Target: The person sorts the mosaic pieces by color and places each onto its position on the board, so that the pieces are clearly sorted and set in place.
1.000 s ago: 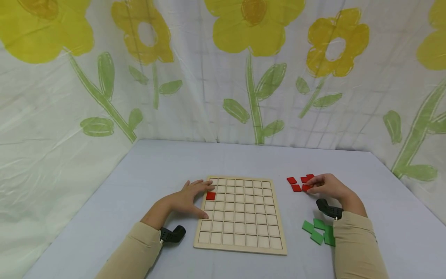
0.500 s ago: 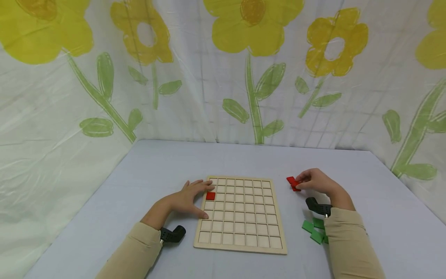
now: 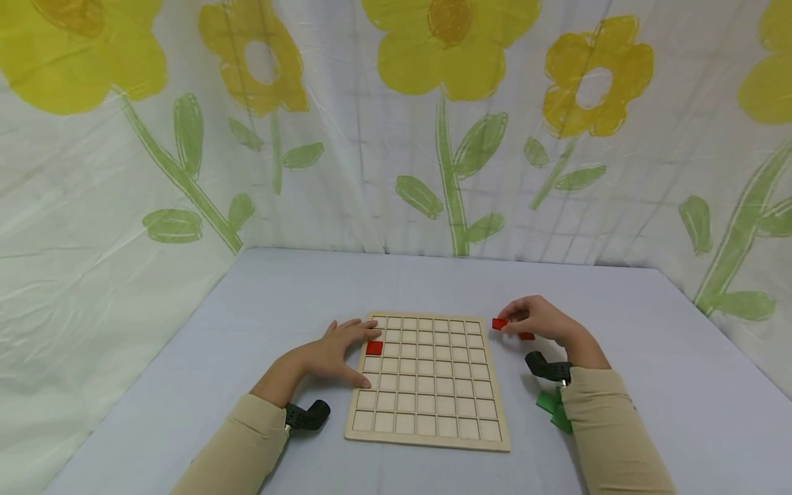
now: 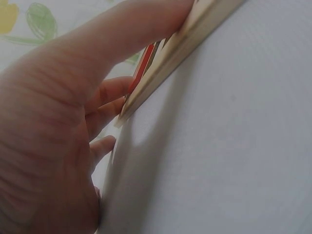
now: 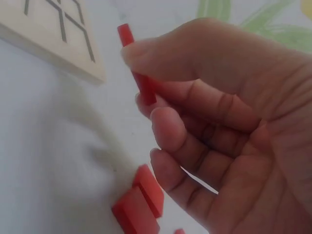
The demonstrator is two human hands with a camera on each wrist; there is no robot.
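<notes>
In the head view, a light wooden grid board (image 3: 416, 384) lies on the table. One red square tile (image 3: 374, 348) sits in its left column, third row from the far side. My left hand (image 3: 328, 354) rests at the board's left edge, thumb and fingertips spread and touching the frame. Just off the board's far right corner, my right hand (image 3: 541, 323) pinches a red square tile (image 5: 126, 34) between thumb and finger, raised above the table. Under and behind that hand lie more red tiles (image 5: 135, 213), mostly hidden in the head view.
Several green tiles (image 3: 562, 417) lie right of the board, partly covered by the right sleeve (image 3: 612, 419). A white cloth (image 3: 346, 172) printed with yellow flowers hangs behind the table's far edge.
My right hand has moved left from the group of red tiles toward the board and now holds one red tile up. The left hand has stayed in place on the board.
</notes>
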